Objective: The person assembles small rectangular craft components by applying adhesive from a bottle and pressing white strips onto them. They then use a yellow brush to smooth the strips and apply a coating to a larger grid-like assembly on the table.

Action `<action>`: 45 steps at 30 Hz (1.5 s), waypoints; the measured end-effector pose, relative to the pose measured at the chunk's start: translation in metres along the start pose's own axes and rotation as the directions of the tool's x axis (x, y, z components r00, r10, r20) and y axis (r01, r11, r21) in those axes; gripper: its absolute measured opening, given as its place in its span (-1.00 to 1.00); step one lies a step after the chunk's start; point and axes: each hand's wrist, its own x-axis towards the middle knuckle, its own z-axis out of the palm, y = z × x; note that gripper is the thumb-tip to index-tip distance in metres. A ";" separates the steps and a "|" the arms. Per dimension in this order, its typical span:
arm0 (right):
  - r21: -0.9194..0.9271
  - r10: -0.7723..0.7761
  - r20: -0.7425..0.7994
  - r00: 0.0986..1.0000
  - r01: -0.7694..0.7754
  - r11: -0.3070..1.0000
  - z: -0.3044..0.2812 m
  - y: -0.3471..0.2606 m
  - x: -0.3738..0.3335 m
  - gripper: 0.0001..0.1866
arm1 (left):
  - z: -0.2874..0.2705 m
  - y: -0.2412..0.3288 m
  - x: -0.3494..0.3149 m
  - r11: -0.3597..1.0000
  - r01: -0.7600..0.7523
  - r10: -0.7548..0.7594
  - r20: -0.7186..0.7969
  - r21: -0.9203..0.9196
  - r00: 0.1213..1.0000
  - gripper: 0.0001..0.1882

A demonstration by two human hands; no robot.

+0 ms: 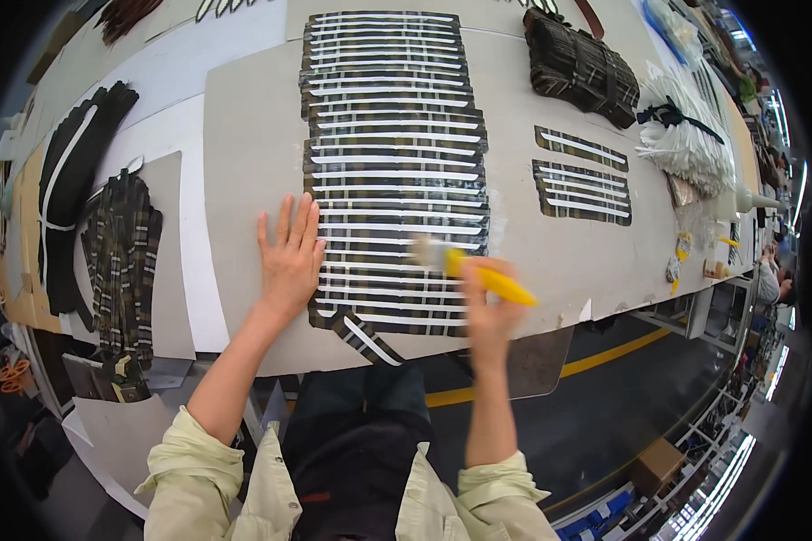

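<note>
A long column of overlapping dark plaid fabric strips [397, 189], each with a white band along it, lies on grey board in front of me. My left hand [290, 252] rests flat with its fingers stretched along the column's left edge. In my right hand [494, 316] is a yellow-handled paintbrush [492, 277], blurred by motion, its pale bristles over the strips near the right side. One loose plaid strip [367, 339] lies slanted at the near end of the column.
To the right lie smaller groups of plaid strips [584, 191], a tied plaid bundle [582, 68] and a tied bundle of white strips [686, 135]. Another brush [683, 248] is near the right edge. Dark strips [68, 198] and plaid pieces [124, 257] are at left.
</note>
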 end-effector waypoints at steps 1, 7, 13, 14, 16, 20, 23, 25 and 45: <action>0.047 -0.054 0.092 0.994 0.050 0.998 0.032 -0.012 -0.001 -0.94 | -0.001 -0.002 0.002 1.000 -0.009 0.009 -0.002 0.013 1.000 -0.43; 0.146 0.018 0.062 0.998 -0.027 0.989 0.087 -0.025 0.020 -0.90 | -0.003 -0.003 0.001 0.996 0.026 -0.030 -0.035 -0.087 0.999 -0.44; 0.219 0.149 0.193 0.970 -0.191 0.957 0.108 -0.014 0.020 -0.88 | 0.000 -0.002 0.001 0.993 0.024 -0.033 -0.080 -0.116 0.996 -0.42; 0.208 0.127 0.237 0.963 -0.178 0.962 0.115 -0.016 0.019 -0.88 | 0.001 -0.004 0.001 0.992 0.027 -0.037 -0.082 -0.122 0.996 -0.41; 0.105 0.150 0.203 0.968 -0.174 0.979 0.106 -0.004 0.024 -0.88 | 0.000 -0.005 -0.001 0.989 0.047 -0.060 -0.086 -0.144 0.994 -0.41; 0.083 0.165 0.047 0.985 -0.168 0.982 0.076 -0.005 0.040 -0.88 | 0.003 -0.006 -0.003 0.979 0.059 -0.087 -0.137 -0.196 0.987 -0.44; 0.076 0.002 0.169 0.986 -0.015 0.997 0.110 -0.026 0.039 -0.88 | 0.004 -0.007 -0.002 0.974 0.050 -0.082 -0.137 -0.220 0.987 -0.49; 0.065 -0.078 0.259 0.963 0.063 0.996 0.145 -0.029 0.042 -0.88 | 0.003 -0.006 -0.001 0.973 0.048 -0.076 -0.116 -0.224 0.990 -0.53; 0.108 0.026 0.317 0.948 -0.064 0.992 0.173 -0.034 0.059 -0.87 | 0.002 -0.007 -0.001 0.973 0.055 -0.085 -0.124 -0.225 0.989 -0.55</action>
